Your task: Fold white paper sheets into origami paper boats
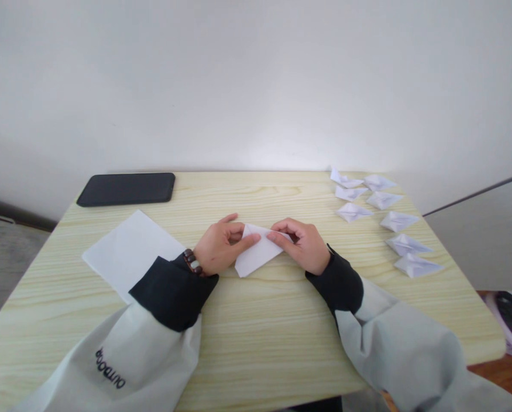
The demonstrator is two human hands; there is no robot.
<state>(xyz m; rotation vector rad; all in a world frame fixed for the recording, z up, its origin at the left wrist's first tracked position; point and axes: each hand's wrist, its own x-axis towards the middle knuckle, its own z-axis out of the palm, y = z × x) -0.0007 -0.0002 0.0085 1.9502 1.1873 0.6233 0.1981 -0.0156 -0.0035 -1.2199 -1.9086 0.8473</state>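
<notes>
A folded piece of white paper point(258, 256) is held between my two hands over the middle of the table. My left hand point(221, 246) pinches its left upper part, thumb on top and fingers behind. On the other side, my right hand point(301, 243) grips the right upper edge, its thumb pressed on the front face. The fingers behind the paper are partly hidden. A beaded bracelet point(193, 261) circles my left wrist.
White paper sheets point(122, 249) lie flat at the left, partly under my left sleeve. A black phone point(127, 189) rests at the back left. Several folded paper boats point(404, 222) stand at the right of the wooden table point(273, 343). A white wall point(256, 86) rises behind.
</notes>
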